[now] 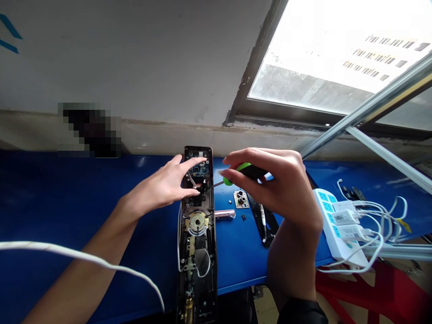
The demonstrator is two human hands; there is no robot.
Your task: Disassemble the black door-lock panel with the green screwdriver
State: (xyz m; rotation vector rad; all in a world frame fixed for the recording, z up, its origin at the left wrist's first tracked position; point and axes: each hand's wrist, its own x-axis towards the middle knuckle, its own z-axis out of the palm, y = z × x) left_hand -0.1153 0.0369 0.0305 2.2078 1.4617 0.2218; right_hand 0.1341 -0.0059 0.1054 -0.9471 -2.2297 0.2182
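An opened electronic door lock body (197, 243) lies lengthwise on the blue bench, showing its wiring and a brass-coloured mechanism. My left hand (162, 182) rests with spread fingers over the lock's upper end, around a small circuit board (199, 169). My right hand (273, 186) grips a green-handled screwdriver (245, 173). Its thin shaft reaches left, with the tip at the lock near the lower edge of the board. Part of the lock's inside is hidden under my left fingers.
On the blue bench (236, 265), right of the lock, lie a small metal plate (240, 199), a metal cylinder (225, 214), tiny black screws (243, 217) and a black bracket (265, 222). A white power strip (332, 225) holds several chargers. A white cable (77, 254) crosses the foreground.
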